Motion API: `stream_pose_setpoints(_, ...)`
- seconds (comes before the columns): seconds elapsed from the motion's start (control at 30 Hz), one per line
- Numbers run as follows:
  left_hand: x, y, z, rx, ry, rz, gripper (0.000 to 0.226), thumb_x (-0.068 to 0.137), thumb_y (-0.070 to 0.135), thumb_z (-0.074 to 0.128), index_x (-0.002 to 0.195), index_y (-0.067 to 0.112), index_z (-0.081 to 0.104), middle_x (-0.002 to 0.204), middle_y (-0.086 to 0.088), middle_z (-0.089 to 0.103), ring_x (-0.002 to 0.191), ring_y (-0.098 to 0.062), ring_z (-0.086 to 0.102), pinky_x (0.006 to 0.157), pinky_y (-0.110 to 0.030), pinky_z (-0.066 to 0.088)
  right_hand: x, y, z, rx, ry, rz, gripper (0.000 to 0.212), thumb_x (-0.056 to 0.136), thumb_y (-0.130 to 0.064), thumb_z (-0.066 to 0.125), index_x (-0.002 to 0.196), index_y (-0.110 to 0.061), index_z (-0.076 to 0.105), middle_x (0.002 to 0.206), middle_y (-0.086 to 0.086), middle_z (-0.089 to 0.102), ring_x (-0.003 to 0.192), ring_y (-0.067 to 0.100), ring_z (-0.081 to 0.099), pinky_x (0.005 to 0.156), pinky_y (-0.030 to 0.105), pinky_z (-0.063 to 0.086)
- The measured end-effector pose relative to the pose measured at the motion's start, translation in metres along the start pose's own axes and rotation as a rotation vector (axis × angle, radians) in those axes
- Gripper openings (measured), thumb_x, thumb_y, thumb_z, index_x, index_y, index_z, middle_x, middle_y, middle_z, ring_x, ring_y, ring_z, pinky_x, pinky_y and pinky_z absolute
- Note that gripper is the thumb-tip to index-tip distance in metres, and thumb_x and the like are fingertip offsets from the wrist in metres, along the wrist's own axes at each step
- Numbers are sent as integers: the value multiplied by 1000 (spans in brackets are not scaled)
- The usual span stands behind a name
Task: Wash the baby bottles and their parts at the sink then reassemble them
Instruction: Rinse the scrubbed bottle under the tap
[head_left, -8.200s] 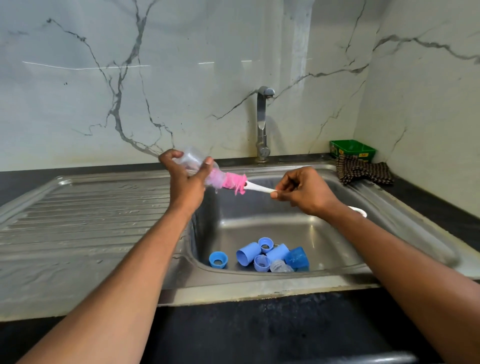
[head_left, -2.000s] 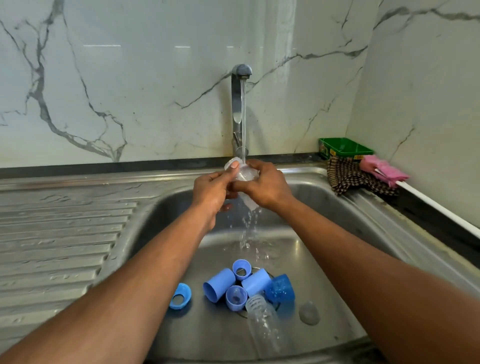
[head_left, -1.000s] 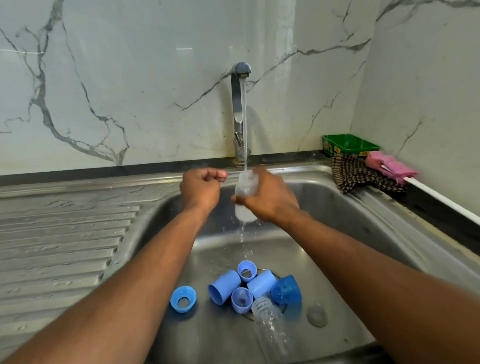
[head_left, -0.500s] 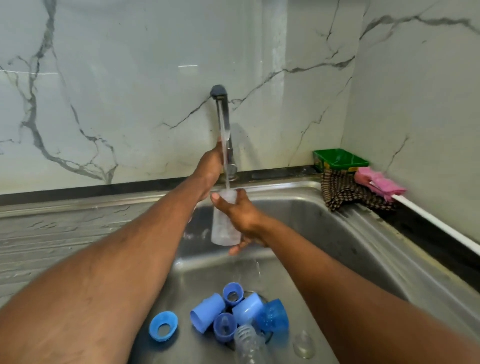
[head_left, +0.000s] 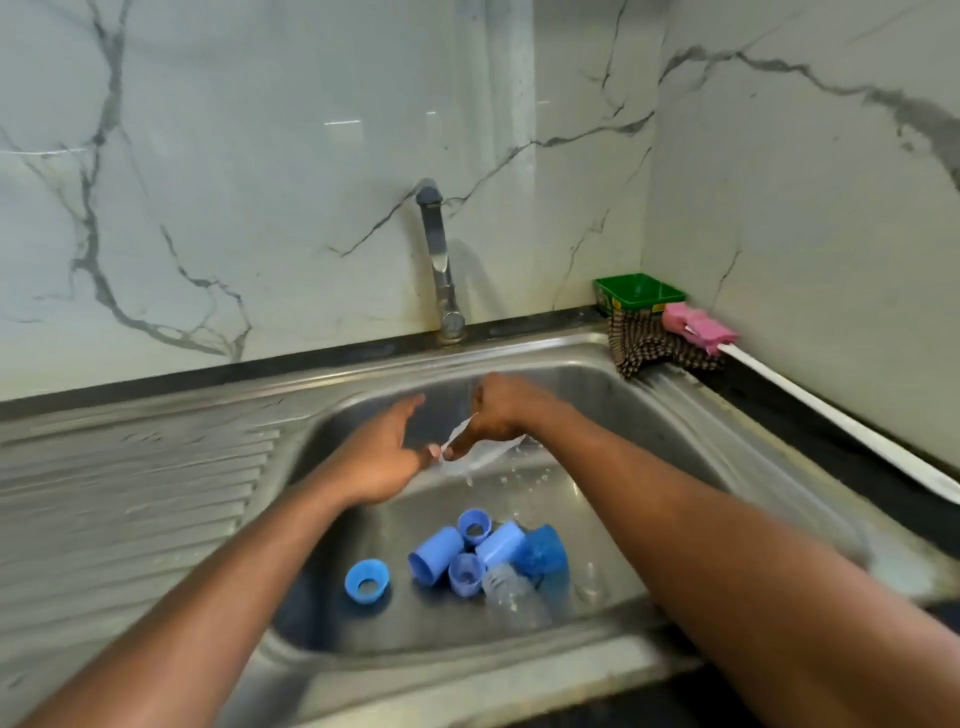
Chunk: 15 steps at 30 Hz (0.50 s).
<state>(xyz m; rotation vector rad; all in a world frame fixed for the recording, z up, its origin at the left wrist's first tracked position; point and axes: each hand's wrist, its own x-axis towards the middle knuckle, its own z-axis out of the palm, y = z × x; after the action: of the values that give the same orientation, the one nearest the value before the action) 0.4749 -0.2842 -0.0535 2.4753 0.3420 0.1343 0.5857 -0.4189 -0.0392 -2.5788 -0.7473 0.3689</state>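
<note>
Head view: clear bottle (head_left: 485, 453) held tilted over the sink basin (head_left: 649, 415), blurred by motion; its outline and which end points down are hard to make out. Right hand (head_left: 501, 413) has its grip closed around the bottle. Left hand (head_left: 382, 457) is just beside it, fingers spread, touching or nearly touching the bottle's near end; cannot tell which. Water drops show below the bottle.

On the basin floor: cluster of blue caps and collars (head_left: 470, 551), touching one another, with a darker translucent blue cap (head_left: 543, 553) at its right. One blue ring (head_left: 367, 580) lies apart to the left. Second clear bottle (head_left: 511, 595) lies on its side against the cluster, partly hidden by the right forearm.

Tap (head_left: 439, 260) stands behind the basin. Right rear corner of the surface: green tub (head_left: 639, 293), checked cloth (head_left: 654, 343), pink bottle brush (head_left: 698, 327) with a long white handle. Ribbed steel drainboard (head_left: 130, 483) at left. Marble-veined walls behind and at right.
</note>
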Motion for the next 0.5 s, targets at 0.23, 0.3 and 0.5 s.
stream_pose_setpoints(0.23,-63,-21,1,52,-56,43,88,81,33,79,153,15,31,156,-2,36,141,-16,37,113,-25,30,-62,-34,-4,-255,-106,-179,73,65,-31,92,126,-11,57,116,-4,58,108,23,59,85,31,48)
stream_pose_setpoints(0.3,-71,-19,1,-6,-48,37,94,74,37,84,151,17,35,150,1,45,136,-16,44,111,-27,36,-71,-38,-4,-225,-55,-188,82,58,-33,96,126,-13,54,116,-3,57,107,23,58,81,31,46)
stream_pose_setpoints(0.5,-80,-26,-6,-135,-15,87,98,39,69,84,125,31,56,112,16,66,106,-1,62,99,-34,50,-80,-44,12,51,124,-318,79,51,-24,98,116,-19,54,106,-1,60,94,18,58,76,30,50)
